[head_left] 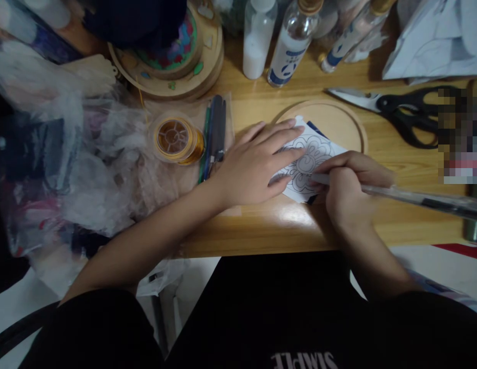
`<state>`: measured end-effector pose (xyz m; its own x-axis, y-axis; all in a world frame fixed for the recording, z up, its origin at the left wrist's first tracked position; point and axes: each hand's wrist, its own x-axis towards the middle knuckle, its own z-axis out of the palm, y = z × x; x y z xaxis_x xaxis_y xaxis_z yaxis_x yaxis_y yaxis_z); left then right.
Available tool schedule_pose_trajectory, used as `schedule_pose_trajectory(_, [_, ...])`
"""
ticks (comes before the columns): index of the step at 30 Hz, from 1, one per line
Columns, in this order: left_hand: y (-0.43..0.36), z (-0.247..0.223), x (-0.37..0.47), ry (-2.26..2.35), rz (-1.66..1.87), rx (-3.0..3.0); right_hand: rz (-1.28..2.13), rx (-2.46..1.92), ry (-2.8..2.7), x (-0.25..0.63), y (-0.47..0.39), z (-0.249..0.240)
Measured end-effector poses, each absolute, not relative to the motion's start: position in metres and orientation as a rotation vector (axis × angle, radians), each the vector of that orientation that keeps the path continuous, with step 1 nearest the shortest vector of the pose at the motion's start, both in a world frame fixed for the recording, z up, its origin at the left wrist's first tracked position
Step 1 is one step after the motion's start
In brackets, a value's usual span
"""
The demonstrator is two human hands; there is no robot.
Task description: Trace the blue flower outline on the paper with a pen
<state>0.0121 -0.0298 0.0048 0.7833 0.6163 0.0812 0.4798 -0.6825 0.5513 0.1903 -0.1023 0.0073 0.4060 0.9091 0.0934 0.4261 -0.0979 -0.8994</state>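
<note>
My left hand [257, 164] lies flat with its fingers spread across a white paper [299, 193] that carries a line drawing of a flower. In my right hand [349, 189] is a long clear pen [407, 196], its tip down on the drawing near the middle. A dark blue piece [318, 129] shows from under the paper's top edge. The paper partly overlaps a round wooden plate [341, 120] with a raised rim. Part of the drawing is hidden by my left fingers.
Black-handled scissors [399, 105] lie right of the plate. A spool of golden thread [179, 141] and several pens [213, 133] are at left, beside crumpled plastic bags [96, 174]. Bottles [292, 43] and a round wooden box [177, 84] stand at the back.
</note>
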Motion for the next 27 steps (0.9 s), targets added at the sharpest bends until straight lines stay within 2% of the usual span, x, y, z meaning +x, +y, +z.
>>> schedule_pose_trajectory(27, [-0.028, -0.007, 0.009, 0.764, 0.444, 2.542, 0.615, -1.632, -1.267, 0.192, -0.102, 0.005])
